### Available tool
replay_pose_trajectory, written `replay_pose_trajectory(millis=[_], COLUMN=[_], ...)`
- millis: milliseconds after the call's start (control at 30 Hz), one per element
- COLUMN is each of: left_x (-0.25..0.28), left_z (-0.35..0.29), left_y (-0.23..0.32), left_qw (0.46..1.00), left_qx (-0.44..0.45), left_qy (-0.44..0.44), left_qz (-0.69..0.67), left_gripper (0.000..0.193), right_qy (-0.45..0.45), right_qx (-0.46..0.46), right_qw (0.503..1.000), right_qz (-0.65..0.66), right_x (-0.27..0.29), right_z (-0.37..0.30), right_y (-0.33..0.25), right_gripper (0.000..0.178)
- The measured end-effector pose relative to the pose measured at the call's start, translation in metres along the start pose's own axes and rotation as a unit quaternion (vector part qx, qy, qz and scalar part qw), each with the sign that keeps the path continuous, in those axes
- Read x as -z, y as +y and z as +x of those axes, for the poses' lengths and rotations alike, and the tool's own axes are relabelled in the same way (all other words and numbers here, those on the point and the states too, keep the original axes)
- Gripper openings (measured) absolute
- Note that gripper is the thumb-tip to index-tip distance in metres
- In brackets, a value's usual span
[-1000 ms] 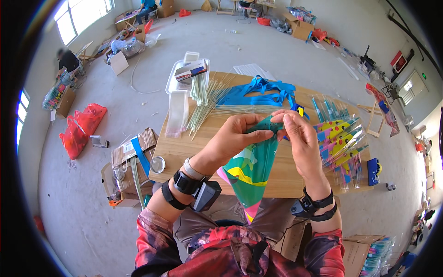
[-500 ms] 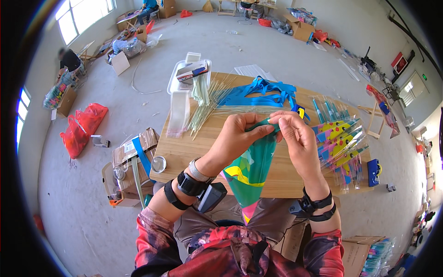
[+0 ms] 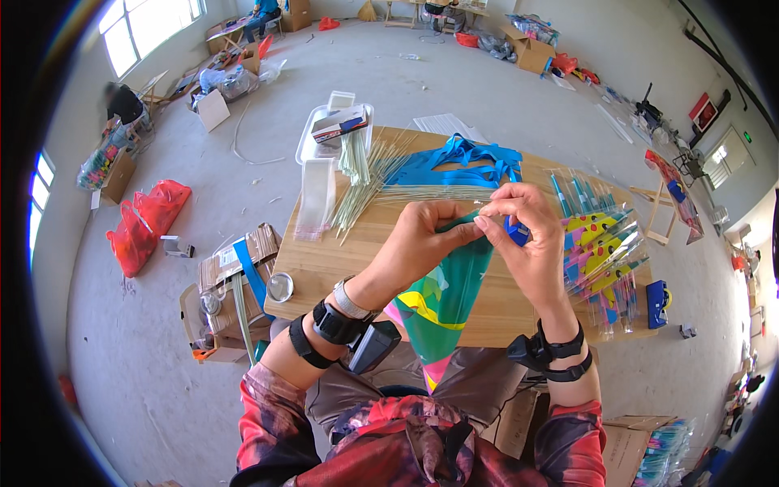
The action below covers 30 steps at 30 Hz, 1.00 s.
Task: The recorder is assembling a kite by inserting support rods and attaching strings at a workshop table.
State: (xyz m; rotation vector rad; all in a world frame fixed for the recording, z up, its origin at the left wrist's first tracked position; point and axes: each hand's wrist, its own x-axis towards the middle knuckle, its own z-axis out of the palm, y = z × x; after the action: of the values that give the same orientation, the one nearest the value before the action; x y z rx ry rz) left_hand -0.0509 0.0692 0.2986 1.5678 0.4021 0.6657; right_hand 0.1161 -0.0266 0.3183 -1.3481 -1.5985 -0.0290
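Observation:
A green sheet with yellow and white printed shapes point(image 3: 448, 300) hangs over my lap, narrowing downward to a pink and yellow tip. My left hand point(image 3: 438, 231) is closed on its upper edge, thumb and fingers pinching the material. At the upper right corner of the same edge, my right hand point(image 3: 523, 231) pinches with thumb and forefinger, almost touching the left fingertips. What lies between the right fingertips is too small to make out clearly. Part of a blue object point(image 3: 517, 230) shows through the gap of the right hand, mostly hidden.
On the wooden table point(image 3: 349, 272) lie thin pale sticks point(image 3: 365, 187), blue ribbon point(image 3: 479, 172), clear sleeves point(image 3: 316, 195) and colourful bagged pieces point(image 3: 596, 252). A blue tape dispenser point(image 3: 658, 304) sits at the right edge. Left stands an open carton point(image 3: 243, 268); red bags point(image 3: 146, 227) lie on the floor.
My right hand has shifted slightly, its fingers now curled more with the back of the hand higher. The green sheet's top edge has moved a little rightward. My left hand hardly differs.

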Motion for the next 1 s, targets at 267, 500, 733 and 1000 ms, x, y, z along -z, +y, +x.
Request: replay_pose_trajectory(millis=[267, 500, 733, 1000], left_x=[0.001, 0.001, 0.0, -0.002], left_z=[0.003, 0.001, 0.002, -0.001], left_y=[-0.001, -0.005, -0.01, -0.005], left_qw=[1.0, 0.999, 0.999, 1.0], left_qx=[0.009, 0.035, 0.026, 0.007], left_qy=[-0.004, -0.01, -0.01, -0.002], left_qz=[-0.011, -0.015, -0.019, 0.008], left_gripper=[0.023, 0.023, 0.024, 0.024], right_qy=[0.025, -0.008, -0.063, -0.115], right_qx=[0.066, 0.012, -0.027, -0.098], right_qw=[0.996, 1.0, 0.998, 0.986], right_qz=[-0.06, -0.016, 0.016, 0.07], right_x=[0.006, 0.013, 0.012, 0.016], right_z=[0.007, 0.017, 0.024, 0.034], right_y=[-0.005, 0.001, 0.002, 0.01], right_gripper=[0.024, 0.026, 0.017, 0.02])
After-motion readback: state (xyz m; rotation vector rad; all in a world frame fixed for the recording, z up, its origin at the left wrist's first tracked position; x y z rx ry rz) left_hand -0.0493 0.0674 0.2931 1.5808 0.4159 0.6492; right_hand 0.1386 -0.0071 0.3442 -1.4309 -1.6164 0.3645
